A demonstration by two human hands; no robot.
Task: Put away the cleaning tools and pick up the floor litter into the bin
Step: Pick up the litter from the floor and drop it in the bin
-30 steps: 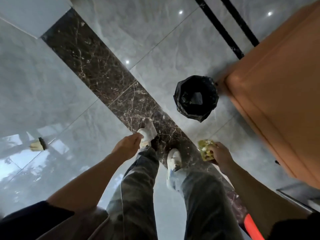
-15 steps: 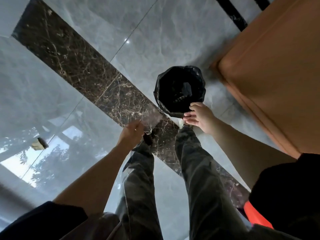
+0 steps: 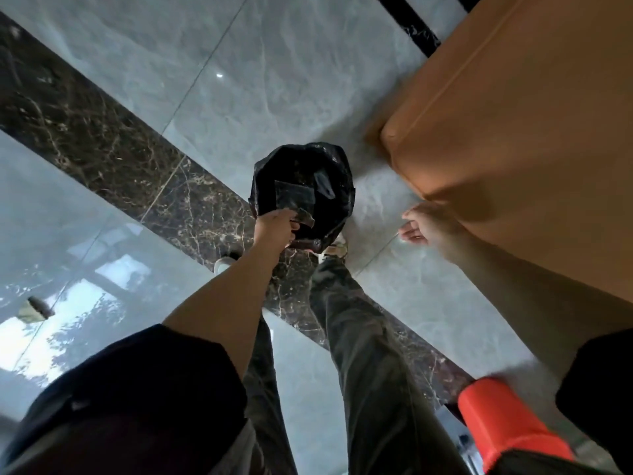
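A round bin lined with a black bag (image 3: 337, 166) stands on the grey tiled floor just ahead of my feet. My left hand (image 3: 275, 229) reaches over its near rim and pinches a clear plastic wrapper (image 3: 294, 198), which hangs over the bin's opening. My right hand (image 3: 423, 228) hovers to the right of the bin with relaxed fingers and nothing in it, close to the corner of the orange furniture. A small pale and dark scrap (image 3: 36, 308) lies on the floor far to the left.
A large orange piece of furniture (image 3: 513, 132) fills the right side, close to the bin. A dark marble strip (image 3: 102, 142) crosses the floor diagonally under my feet. An orange-red object (image 3: 507, 423) sits at the bottom right edge.
My right hand carried a yellow crumpled scrap to the bin and has drawn back to the right, empty. My left hand has brought the clear wrapper over the bin.
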